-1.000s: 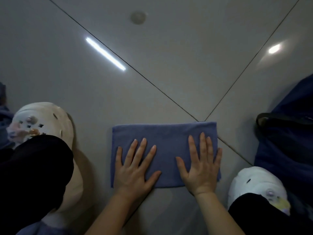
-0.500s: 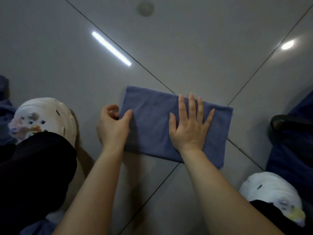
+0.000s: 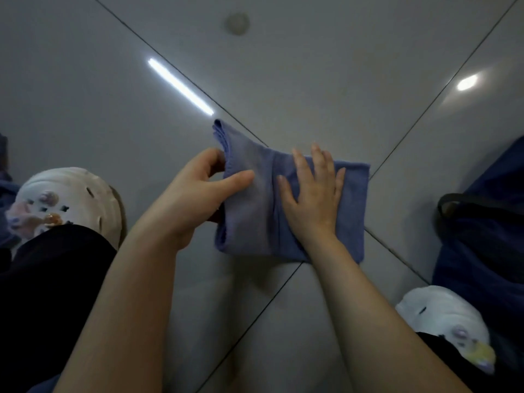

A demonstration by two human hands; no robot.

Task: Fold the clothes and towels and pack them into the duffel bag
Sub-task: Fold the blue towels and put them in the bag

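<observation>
A folded blue towel (image 3: 351, 199) lies on the grey tiled floor in the middle of the view. My left hand (image 3: 195, 194) pinches its left end between thumb and fingers and holds that end lifted off the floor, turned toward the right. My right hand (image 3: 314, 194) lies flat on the towel's middle with fingers spread, pressing it down. The dark navy duffel bag (image 3: 487, 251) with a black strap (image 3: 470, 199) stands at the right edge, partly out of view.
White clogs with charms sit at the left (image 3: 71, 199) and lower right (image 3: 445, 321), worn under black trouser legs. A bit of blue fabric (image 3: 5, 194) shows at the far left edge. Ceiling lights reflect on the glossy floor tiles (image 3: 312, 66).
My left hand has lifted the towel's left end and brought it rightward over the middle. My right hand stays pressed flat on the towel.
</observation>
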